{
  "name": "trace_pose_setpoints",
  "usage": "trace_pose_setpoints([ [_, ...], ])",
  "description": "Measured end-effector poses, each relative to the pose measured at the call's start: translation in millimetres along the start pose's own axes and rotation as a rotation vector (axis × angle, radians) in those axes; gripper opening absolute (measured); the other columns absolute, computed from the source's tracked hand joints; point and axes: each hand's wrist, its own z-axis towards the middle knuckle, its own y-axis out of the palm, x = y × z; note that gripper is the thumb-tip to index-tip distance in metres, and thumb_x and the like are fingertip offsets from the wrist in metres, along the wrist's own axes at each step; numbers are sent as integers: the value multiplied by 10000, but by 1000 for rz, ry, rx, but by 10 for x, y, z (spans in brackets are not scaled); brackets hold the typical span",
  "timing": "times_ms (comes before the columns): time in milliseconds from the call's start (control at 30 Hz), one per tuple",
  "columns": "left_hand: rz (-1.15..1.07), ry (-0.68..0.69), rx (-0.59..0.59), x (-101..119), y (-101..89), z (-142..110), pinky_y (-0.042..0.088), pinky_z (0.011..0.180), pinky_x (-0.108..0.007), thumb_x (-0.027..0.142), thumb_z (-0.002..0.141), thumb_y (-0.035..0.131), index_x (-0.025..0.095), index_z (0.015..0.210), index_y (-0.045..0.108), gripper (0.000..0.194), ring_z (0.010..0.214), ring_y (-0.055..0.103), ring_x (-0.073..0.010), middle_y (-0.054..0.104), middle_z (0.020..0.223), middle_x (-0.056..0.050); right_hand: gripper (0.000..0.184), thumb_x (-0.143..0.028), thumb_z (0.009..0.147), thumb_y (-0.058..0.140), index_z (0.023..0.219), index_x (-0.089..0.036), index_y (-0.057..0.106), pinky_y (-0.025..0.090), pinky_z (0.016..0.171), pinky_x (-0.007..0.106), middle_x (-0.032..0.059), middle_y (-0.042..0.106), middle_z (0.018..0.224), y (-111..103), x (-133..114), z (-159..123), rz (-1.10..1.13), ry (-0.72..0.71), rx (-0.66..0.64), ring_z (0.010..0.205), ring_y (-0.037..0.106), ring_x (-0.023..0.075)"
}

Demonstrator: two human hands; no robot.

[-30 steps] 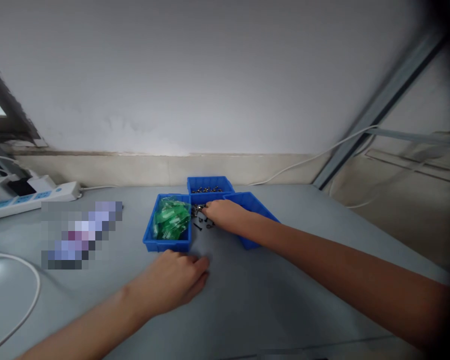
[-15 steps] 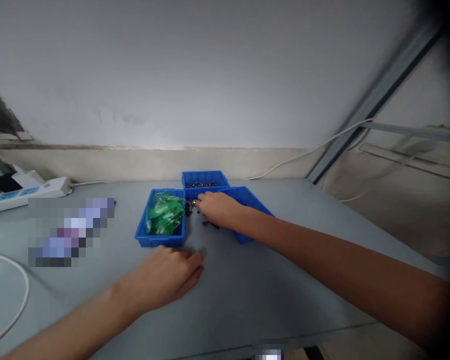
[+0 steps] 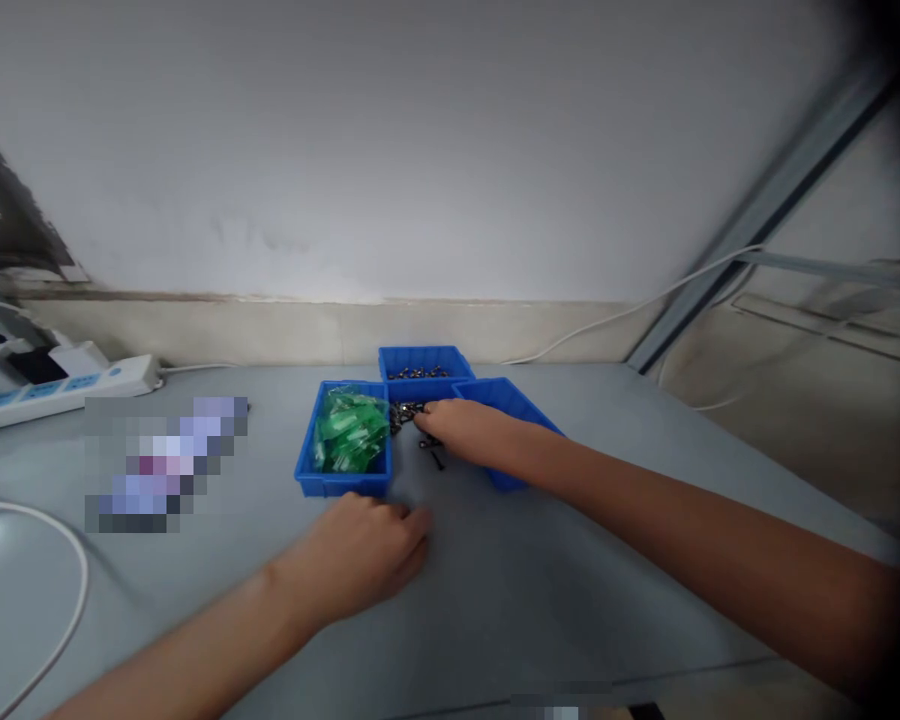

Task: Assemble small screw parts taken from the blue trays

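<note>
Tabletop [image 3: 495, 600], grey, under blue bins [image 3: 345, 488], pale wall [image 3: 435, 150] behind, metal frame [image 3: 761, 212] right

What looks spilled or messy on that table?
The loose metal bits: they lie scattered on the bare table by the right hand, while similar-looking bits sit inside the back blue box. They could be there on purpose.

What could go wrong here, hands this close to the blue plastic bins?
Scatter: the right hand is at small, dark metal parts lying loose; a careless sweep might fling some.
Bump: the right forearm crosses over the right-hand blue plastic bin; dipping might shift it.
Nudge: the left hand sits close by the front wall of the left-hand blue plastic bin and might jostle its green plastic packets.
</note>
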Motion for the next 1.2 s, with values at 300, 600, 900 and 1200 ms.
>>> trace_pose_setpoints([
  [300, 7, 58, 47, -7, 32, -22, 405, 441, -282, 184, 850, 387, 166, 761, 502, 146, 530, 589, -191, 598, 630, -21, 234, -66, 833, 399, 904, -148, 607, 434, 630, 238, 75, 647, 883, 99, -1, 62, -1, 2, 67, 757, 616, 165],
  [600, 5, 77, 64, -22, 92, -39, 408, 460, -279, 169, 854, 382, 172, 762, 502, 151, 532, 566, -178, 580, 635, -15, 193, -58, 812, 446, 916, -123, 595, 440, 652, 278, 79, 624, 884, 161, -14, 58, -81, -33, 111, 778, 589, 184],
  [900, -6, 49, 36, 4, 147, -46, 403, 476, -273, 113, 820, 428, 176, 763, 510, 118, 554, 558, -177, 579, 658, -11, 128, -90, 792, 466, 861, -125, 568, 424, 687, 312, 80, 573, 863, -37, -149, -194, -58, -40, 213, 814, 530, 199],
  [1200, 24, 3, 185, 19, 196, -21, 271, 360, -250, 152, 689, 610, 168, 728, 518, 101, 495, 556, -170, 587, 632, 7, 176, -28, 687, 519, 802, -156, 558, 448, 685, 265, 39, 588, 832, 274, -612, -741, 397, 54, 208, 780, 550, 160],
])
